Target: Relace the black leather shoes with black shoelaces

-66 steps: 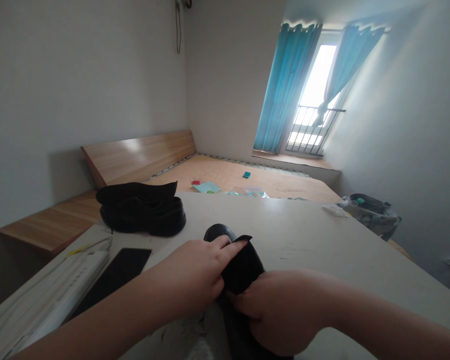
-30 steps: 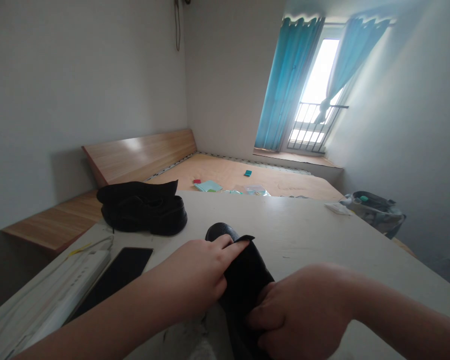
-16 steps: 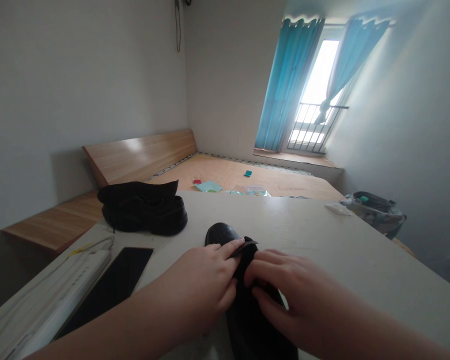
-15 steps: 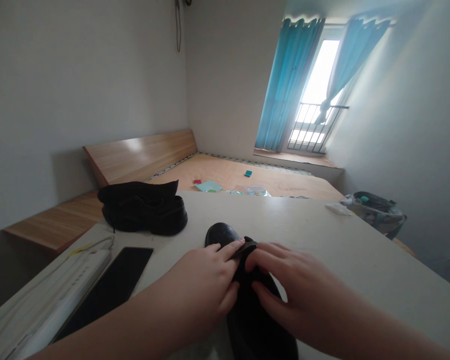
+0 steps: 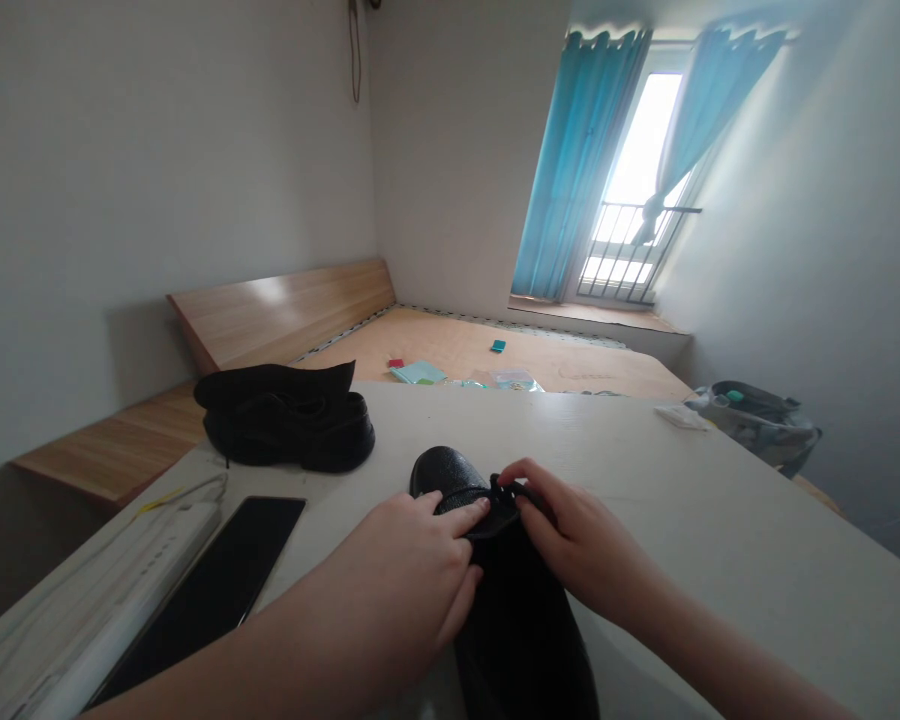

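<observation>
A black shoe (image 5: 450, 468) lies before me on the white table, its rounded toe pointing away; a large dark part of it runs down toward the bottom edge. My left hand (image 5: 420, 570) rests along its left side, with the index finger pressed on the front of the upper and the other fingers curled against it. On the opposite side, my right hand (image 5: 570, 530) pinches a thin black lace-like strip near the shoe's opening. Whether that strip is a lace or a strap, I cannot tell. A second black shoe (image 5: 330, 435) stands at the left rear of the table, its tongue raised.
A dark phone (image 5: 202, 590) lies beside a long white box (image 5: 105, 600) at left, with a cable over it. The white table (image 5: 720, 540) borders a wooden bed (image 5: 570, 370) bearing small packets. A bag (image 5: 765, 425) stands past the right edge.
My right hand has moved from over the shoe's opening to its right side, its thumb and fingers now pinching the strip. The left hand stays nearly in place.
</observation>
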`<state>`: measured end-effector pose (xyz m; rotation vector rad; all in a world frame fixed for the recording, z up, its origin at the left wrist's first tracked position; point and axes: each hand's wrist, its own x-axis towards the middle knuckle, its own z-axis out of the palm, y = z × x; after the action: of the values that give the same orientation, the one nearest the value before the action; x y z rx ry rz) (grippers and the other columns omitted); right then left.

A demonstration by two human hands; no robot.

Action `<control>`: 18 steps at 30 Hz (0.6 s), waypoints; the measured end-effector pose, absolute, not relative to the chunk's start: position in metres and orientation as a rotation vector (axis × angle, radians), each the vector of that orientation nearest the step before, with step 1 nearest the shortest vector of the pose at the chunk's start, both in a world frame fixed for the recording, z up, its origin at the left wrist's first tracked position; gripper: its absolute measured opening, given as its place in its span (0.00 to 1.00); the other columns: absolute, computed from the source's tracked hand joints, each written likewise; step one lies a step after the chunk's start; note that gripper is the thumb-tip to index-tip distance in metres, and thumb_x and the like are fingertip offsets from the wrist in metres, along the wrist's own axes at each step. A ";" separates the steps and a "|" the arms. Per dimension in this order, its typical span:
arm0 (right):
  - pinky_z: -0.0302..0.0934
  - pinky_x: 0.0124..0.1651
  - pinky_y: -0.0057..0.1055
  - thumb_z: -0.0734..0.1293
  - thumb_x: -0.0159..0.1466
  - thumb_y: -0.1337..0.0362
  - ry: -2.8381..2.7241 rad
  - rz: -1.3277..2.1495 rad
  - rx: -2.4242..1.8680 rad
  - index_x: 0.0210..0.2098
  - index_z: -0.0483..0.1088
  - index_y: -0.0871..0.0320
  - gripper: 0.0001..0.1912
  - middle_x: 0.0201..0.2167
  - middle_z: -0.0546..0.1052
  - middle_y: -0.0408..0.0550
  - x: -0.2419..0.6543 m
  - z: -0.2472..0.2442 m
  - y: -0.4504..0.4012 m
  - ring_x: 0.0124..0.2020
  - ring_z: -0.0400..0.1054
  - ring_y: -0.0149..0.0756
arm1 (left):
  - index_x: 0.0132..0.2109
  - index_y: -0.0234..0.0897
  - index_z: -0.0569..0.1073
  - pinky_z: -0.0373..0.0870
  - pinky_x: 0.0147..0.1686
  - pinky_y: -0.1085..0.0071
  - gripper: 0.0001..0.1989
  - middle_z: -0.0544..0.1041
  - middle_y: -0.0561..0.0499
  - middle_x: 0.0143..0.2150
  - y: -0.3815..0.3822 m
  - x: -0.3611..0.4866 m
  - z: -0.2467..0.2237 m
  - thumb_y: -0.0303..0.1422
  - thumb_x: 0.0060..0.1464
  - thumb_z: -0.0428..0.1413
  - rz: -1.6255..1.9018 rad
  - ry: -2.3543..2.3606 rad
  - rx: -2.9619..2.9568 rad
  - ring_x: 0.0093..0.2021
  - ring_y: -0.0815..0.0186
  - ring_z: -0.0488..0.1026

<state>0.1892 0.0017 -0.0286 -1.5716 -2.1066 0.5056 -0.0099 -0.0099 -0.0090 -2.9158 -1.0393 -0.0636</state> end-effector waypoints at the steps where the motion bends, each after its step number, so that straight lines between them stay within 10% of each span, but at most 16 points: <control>1: 0.55 0.37 0.32 0.54 0.66 0.63 -2.085 0.536 -1.544 0.44 0.64 0.53 0.10 0.33 0.76 0.44 0.190 -0.030 0.002 0.35 0.69 0.39 | 0.43 0.37 0.80 0.70 0.50 0.54 0.19 0.73 0.45 0.58 -0.010 -0.010 -0.010 0.33 0.64 0.44 -0.075 -1.042 -2.913 0.52 0.51 0.74; 10: 0.51 0.31 0.30 0.59 0.66 0.58 -2.186 0.558 -1.559 0.47 0.64 0.51 0.11 0.24 0.69 0.39 0.181 -0.028 -0.004 0.26 0.63 0.35 | 0.41 0.36 0.80 0.72 0.43 0.52 0.17 0.77 0.41 0.52 -0.020 -0.005 -0.006 0.38 0.63 0.48 -0.065 -1.041 -2.905 0.51 0.46 0.73; 18: 0.52 0.30 0.30 0.57 0.65 0.60 -2.013 0.740 -1.483 0.48 0.64 0.50 0.12 0.23 0.63 0.37 0.178 -0.040 -0.002 0.26 0.60 0.34 | 0.58 0.26 0.71 0.73 0.34 0.60 0.25 0.67 0.32 0.61 -0.042 0.005 -0.011 0.42 0.64 0.47 0.034 -1.032 -2.771 0.49 0.48 0.74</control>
<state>0.1783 -0.0020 -0.0398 -1.4829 -2.0129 0.7402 0.0048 -0.0423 -0.0111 -2.7714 -1.0321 0.0345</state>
